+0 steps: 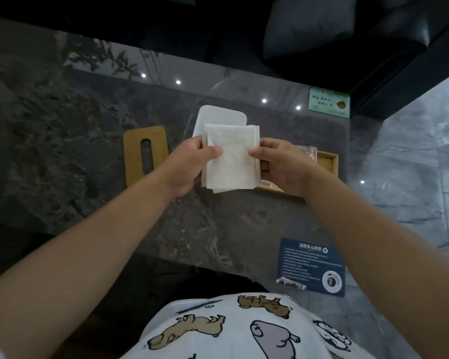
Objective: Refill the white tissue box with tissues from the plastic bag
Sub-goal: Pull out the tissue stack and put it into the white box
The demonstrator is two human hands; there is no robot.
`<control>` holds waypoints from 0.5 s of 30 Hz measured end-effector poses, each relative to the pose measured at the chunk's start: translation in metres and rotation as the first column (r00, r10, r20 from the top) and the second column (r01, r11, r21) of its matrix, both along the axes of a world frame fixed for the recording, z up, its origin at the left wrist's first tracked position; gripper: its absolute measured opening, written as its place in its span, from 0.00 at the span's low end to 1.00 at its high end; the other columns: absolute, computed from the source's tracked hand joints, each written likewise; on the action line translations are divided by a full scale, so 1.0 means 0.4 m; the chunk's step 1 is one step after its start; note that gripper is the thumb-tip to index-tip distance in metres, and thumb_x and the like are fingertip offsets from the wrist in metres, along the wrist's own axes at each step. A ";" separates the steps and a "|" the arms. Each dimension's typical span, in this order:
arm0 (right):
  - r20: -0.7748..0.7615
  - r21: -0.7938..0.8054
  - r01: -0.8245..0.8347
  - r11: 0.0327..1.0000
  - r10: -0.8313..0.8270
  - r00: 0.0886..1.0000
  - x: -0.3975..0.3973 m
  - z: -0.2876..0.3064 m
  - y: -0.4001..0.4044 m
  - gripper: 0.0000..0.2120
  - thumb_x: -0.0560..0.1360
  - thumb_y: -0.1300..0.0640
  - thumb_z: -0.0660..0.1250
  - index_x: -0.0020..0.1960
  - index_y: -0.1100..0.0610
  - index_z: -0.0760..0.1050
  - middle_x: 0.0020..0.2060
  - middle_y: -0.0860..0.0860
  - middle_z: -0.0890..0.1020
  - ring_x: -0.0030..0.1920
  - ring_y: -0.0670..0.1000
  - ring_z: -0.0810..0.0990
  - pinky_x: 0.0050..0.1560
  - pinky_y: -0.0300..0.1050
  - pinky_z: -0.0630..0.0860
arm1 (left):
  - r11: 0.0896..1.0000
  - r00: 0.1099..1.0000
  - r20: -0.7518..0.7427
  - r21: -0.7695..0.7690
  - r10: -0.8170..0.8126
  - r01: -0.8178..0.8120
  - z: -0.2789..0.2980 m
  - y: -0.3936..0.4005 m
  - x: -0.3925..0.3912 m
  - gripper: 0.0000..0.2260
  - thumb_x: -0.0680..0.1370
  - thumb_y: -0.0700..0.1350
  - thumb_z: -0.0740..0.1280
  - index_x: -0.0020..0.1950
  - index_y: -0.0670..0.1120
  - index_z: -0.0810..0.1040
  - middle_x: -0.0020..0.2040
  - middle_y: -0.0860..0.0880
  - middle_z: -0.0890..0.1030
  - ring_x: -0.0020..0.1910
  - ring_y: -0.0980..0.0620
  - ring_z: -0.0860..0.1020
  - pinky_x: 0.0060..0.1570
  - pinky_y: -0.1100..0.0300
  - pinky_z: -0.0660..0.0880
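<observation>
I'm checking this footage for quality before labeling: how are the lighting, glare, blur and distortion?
Head view: dim overall, with the upper background nearly black; the glossy table mirrors small ceiling lights as bright dots; the stack of tissues, held by the left hand and the right hand, is the brightest area; wide-angle bending curves the forearms and table edges; print on the blue card is too soft to read.

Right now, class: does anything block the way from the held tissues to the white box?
Nothing visible does. Both hands, left and right, hold the tissues just above the near end of the white box. Its wooden lid lies off to the left.
</observation>
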State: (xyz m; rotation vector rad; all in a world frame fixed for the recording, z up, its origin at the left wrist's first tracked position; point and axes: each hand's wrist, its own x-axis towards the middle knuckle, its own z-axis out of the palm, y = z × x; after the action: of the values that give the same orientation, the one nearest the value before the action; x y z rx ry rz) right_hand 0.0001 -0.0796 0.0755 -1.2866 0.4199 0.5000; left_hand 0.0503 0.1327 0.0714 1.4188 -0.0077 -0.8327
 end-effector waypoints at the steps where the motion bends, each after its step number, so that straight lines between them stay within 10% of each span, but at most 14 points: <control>1: 0.003 -0.010 0.020 1.000 -0.020 1.000 0.010 -0.006 0.009 0.08 0.78 0.61 0.68 0.57 0.58 0.79 0.47 0.52 0.88 0.50 0.55 0.86 0.44 0.46 0.83 | 0.999 1.000 0.021 0.040 0.000 0.000 -0.002 0.005 0.014 0.09 0.80 0.42 0.64 0.60 0.47 0.77 0.55 0.47 0.84 0.55 0.46 0.82 0.53 0.44 0.80; 9: -0.068 -0.298 0.146 0.943 -0.173 0.982 0.100 -0.067 0.086 0.05 0.75 0.65 0.68 0.50 0.59 0.80 0.45 0.55 0.86 0.44 0.54 0.86 0.42 0.49 0.83 | 0.926 0.980 0.197 0.370 -0.002 -0.072 -0.059 0.018 0.128 0.09 0.78 0.44 0.68 0.58 0.44 0.79 0.53 0.47 0.83 0.52 0.49 0.82 0.54 0.47 0.79; 15: -0.076 -0.276 0.189 0.942 -0.218 0.973 0.139 -0.067 0.107 0.04 0.77 0.63 0.67 0.50 0.57 0.79 0.48 0.54 0.85 0.48 0.55 0.85 0.45 0.50 0.84 | 0.989 0.999 -0.041 0.147 -0.010 0.016 -0.089 0.023 0.169 0.08 0.80 0.44 0.65 0.58 0.45 0.78 0.54 0.46 0.84 0.53 0.46 0.83 0.46 0.53 0.81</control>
State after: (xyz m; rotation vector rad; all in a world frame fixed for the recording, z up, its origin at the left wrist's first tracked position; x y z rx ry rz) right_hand 0.0556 -0.0367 0.0488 -1.4600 0.7218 0.3439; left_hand 0.1181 0.1420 0.0357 1.5419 0.0773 -0.8870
